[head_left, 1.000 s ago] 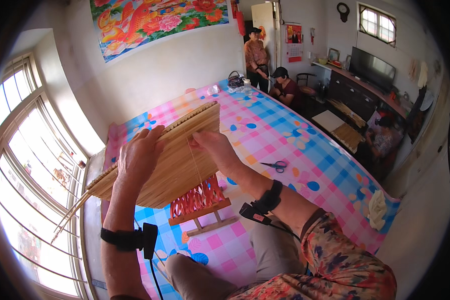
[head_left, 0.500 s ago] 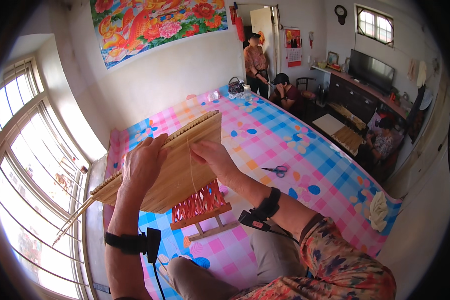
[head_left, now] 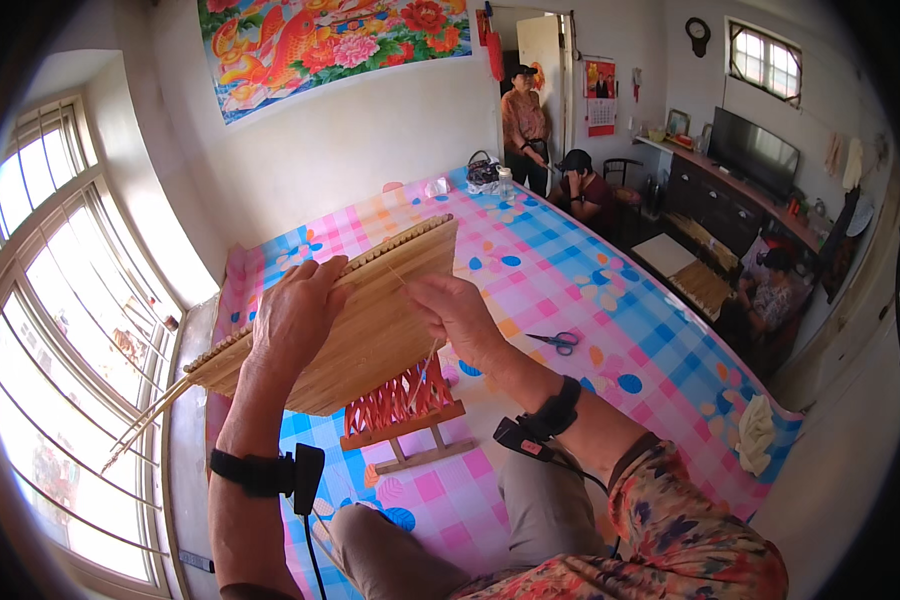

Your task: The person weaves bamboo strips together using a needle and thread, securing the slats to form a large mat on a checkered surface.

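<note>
A tan mat of straight plant stalks (head_left: 370,345), with a knobbly upper edge of stalk ends, is raised and tilted in front of me. My left hand (head_left: 298,308) is closed over that upper edge, its fingers partly hidden behind it. In a pinch beside the mat's right part, my right hand (head_left: 458,312) holds a thin pale thread (head_left: 395,272) that runs to the mat's face. More thread hangs below the right hand. Whether a needle is also between the fingers cannot be made out. Long loose stalks (head_left: 150,422) stick out at the mat's lower left.
Under the mat stands a small wooden stool (head_left: 425,462) with red woven strips. Dark-handled scissors (head_left: 562,343) lie on the checked cover (head_left: 660,430) to the right; a pale cloth (head_left: 756,436) is farther right. A barred window is at left. Three people are beyond the far edge.
My right hand has shifted slightly to the right from the mat's face, and the thread now stretches short from mat to fingers. The left hand keeps its hold; the whole view has turned slightly.
</note>
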Demonstrator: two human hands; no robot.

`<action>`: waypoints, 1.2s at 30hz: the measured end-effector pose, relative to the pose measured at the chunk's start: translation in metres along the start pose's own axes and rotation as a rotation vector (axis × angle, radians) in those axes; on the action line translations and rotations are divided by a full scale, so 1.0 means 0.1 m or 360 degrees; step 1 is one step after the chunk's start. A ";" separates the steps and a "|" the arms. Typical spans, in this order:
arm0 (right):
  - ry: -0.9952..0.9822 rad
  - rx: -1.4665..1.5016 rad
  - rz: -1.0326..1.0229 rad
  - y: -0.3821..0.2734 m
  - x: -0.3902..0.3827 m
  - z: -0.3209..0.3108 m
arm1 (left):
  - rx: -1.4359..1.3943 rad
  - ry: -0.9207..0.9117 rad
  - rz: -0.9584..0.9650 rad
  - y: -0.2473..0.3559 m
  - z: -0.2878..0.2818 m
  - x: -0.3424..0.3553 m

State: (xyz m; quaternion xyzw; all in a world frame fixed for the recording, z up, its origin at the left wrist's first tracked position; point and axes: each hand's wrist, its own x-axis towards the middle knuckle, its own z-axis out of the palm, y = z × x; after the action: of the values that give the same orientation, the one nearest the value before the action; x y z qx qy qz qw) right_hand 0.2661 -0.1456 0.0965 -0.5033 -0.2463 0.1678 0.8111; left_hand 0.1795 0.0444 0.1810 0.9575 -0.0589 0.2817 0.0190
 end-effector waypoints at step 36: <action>0.1260 -0.0906 0.0070 0.30 -2.63 -2.92 | 0.0021 0.0001 -0.0041 -0.04 0.04 0.09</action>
State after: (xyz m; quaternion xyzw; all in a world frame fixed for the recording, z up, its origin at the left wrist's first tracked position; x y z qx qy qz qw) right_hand 0.2147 -0.4839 -0.0997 -0.7355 0.0556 -0.0934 0.6688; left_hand 0.1897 0.0468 0.1830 0.9582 -0.0447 0.2822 0.0164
